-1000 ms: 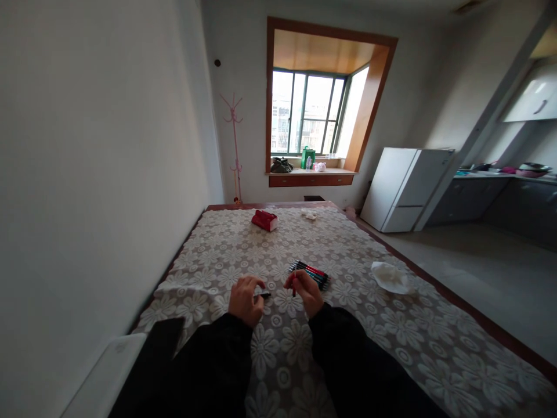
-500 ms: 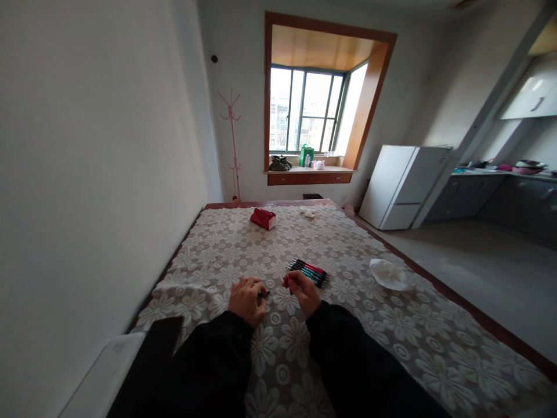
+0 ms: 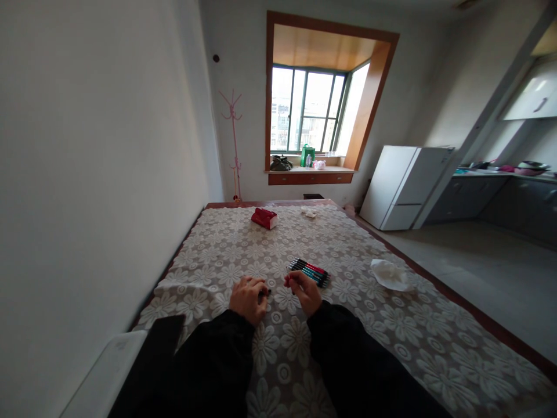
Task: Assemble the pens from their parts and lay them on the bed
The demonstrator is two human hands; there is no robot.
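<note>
Table (image 3: pixel 272 204), long, reddish-brown edge, one side along a white wall; spread with a grey-and-white tablecloth (image 3: pixel 278 247) of raised flower pattern. Bay window (image 3: pixel 318 96), wood-framed, beyond the table's far end. Refrigerator (image 3: pixel 391 186), white, two-door, on the floor at right. Coat stand (image 3: pixel 234 133), pink, in the far left corner. Tissue pack (image 3: pixel 263 218), red, on the cloth towards the far end. Tissue (image 3: pixel 389 275), white, crumpled, near the table's right edge. Left hand (image 3: pixel 247 299), black-sleeved, low over the cloth, fingers curled round a piece whose dark end shows at the fingertips. Right hand (image 3: pixel 306 292), black-sleeved, thumb and forefinger brought together in a pinch, the two hands apart. Pens (image 3: pixel 312 271), one row laid side by side, red, teal and black barrels, tips towards the far left; on the cloth just beyond the right hand, contact not discernible. Reddish piece (image 3: pixel 286 281), in the right hand's pinch, too small to identify. Dark piece (image 3: pixel 269 291), in the left hand's grasp, mostly hidden.
</note>
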